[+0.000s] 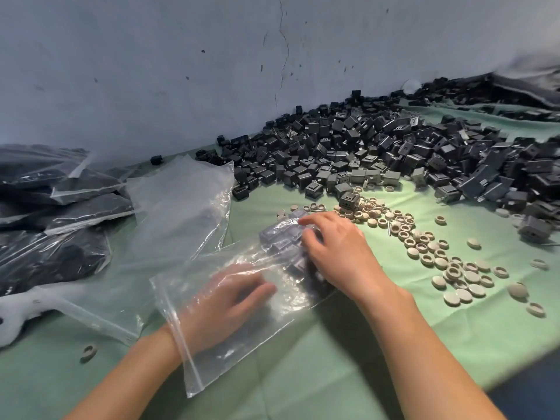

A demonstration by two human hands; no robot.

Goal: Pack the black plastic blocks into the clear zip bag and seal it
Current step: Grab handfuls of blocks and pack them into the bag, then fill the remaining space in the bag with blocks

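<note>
On green cloth (333, 344) under a cracked grey wall (151, 71), the left hand (224, 298) lies flat, blurred inside the clear zip bag (212, 362), while the right hand (333, 250) grips bagged black plastic blocks (278, 237).

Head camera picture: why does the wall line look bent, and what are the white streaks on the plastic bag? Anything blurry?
Head view: the wide-angle lens bows the line where the wall meets the table; light glares off the wrinkled clear zip bag, veiling the left hand seen through it; the right hand has slightly blurred fingers; the black plastic blocks at far right look soft.
</note>
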